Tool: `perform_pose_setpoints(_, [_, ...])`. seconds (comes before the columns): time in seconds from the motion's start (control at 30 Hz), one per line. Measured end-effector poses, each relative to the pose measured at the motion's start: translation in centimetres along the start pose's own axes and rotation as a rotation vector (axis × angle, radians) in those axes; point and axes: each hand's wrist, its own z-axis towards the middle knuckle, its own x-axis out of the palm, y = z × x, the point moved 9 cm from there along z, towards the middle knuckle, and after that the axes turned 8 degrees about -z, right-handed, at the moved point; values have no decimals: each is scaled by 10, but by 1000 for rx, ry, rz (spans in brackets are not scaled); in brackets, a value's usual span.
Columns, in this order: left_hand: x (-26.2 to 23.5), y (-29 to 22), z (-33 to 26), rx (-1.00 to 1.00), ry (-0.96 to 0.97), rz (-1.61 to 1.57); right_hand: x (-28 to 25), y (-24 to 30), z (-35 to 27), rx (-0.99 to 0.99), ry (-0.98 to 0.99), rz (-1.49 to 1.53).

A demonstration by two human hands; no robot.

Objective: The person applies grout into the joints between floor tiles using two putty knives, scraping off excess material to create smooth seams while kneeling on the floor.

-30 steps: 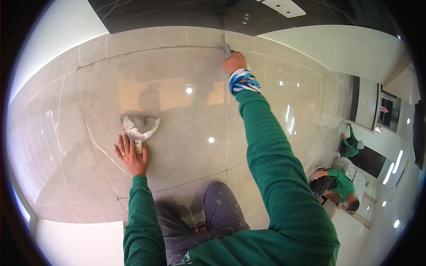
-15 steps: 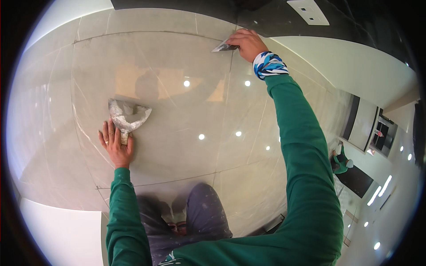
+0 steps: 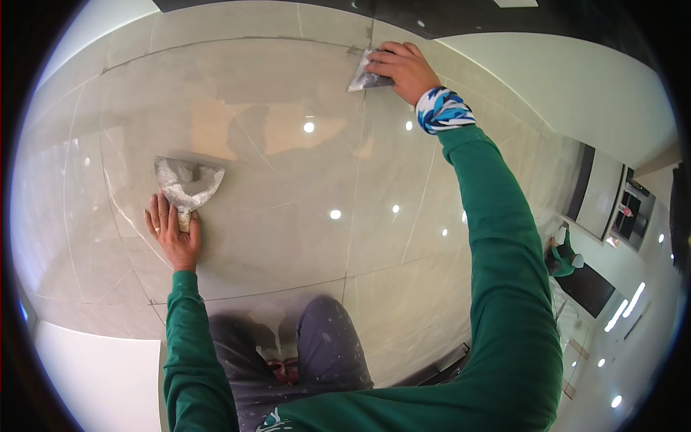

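- The small scraper is on the tile floor, over a thin joint.
- The right hand pinches this scraper.
- The wide scraper lies nearer the body.
- The left hand is spread beside its handle.
- A blue-white cloth wraps the right wrist.

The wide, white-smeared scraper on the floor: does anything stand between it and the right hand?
Nothing visible does: only glossy floor tile lies between the right hand and the wide scraper. The left hand, though, is at its handle, which shows between index finger and thumb, and the right hand holds a small scraper.
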Motion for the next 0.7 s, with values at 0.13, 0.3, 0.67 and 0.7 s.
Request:
perform_pose_setpoints(0.13, [1, -1, 0, 14, -9, -2, 19, -10, -8, 2, 17, -19])
perform_pose_setpoints(0.3, [2, -7, 5, 33, -6, -7, 31, -31, -47, 142, 95, 26])
perform_pose_setpoints(0.67, [2, -3, -1, 34, -20, -6, 48, -25, -45, 833, 169, 160])
perform_pose_setpoints(0.7, [2, -2, -2, 28, -17, 0, 49, -14, -40, 850, 152, 187])
